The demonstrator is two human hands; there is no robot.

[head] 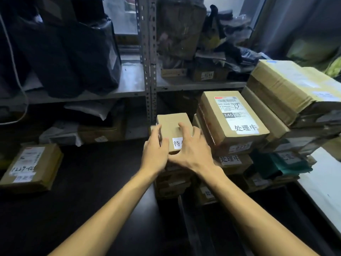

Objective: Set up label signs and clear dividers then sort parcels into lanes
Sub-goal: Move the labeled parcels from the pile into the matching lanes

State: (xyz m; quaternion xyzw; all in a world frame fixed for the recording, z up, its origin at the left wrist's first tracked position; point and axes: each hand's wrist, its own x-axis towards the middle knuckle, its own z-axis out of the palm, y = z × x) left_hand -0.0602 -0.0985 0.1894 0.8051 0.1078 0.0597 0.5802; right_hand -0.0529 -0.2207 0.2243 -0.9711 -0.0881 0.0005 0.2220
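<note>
Two hands grip one small brown parcel (171,124) atop a stack on the dark counter (92,191): the left hand (156,152) curls round its left side, the right hand (191,150) claws over its top, thumb at the near edge. A white label (176,144) on the parcel shows between the hands, partly covered. Just right of the right hand stands a taller stack, its top box (234,117) bearing a shipping label. Well left of the left hand lies a flat parcel (31,167); beyond both hands rises a metal shelf (147,61)
</note>
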